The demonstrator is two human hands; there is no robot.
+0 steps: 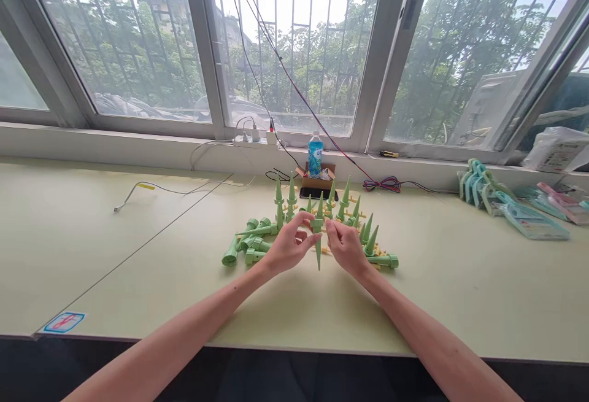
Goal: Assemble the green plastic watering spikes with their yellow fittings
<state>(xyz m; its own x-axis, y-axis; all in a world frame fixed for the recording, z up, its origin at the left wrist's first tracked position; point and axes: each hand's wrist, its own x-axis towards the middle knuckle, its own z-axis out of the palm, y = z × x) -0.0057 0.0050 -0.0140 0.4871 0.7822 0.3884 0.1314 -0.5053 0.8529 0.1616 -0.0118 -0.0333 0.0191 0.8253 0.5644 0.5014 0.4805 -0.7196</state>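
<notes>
My left hand [291, 243] grips a green plastic watering spike [318, 255] by its wide collar, with the pointed end hanging down above the table. Close to the collar on the right, my right hand [344, 245] is closed, fingertips pinched together; whatever lies between them is too small to make out. Behind both hands stand several upright green spikes [345, 196], with small yellow valve pieces [354, 199] among them. Several more green spikes [253, 243] lie on their sides by my left hand, and another lying spike [389, 261] is beside my right wrist.
Beyond the spikes are a dark phone [309, 193], a small cardboard box [322, 183] and a blue bottle [315, 155]. A coiled cable [381, 185] lies before the window. Pale green plastic handled items [481, 187] sit at the right. A white cable [151, 186] crosses the table [138, 273] at left.
</notes>
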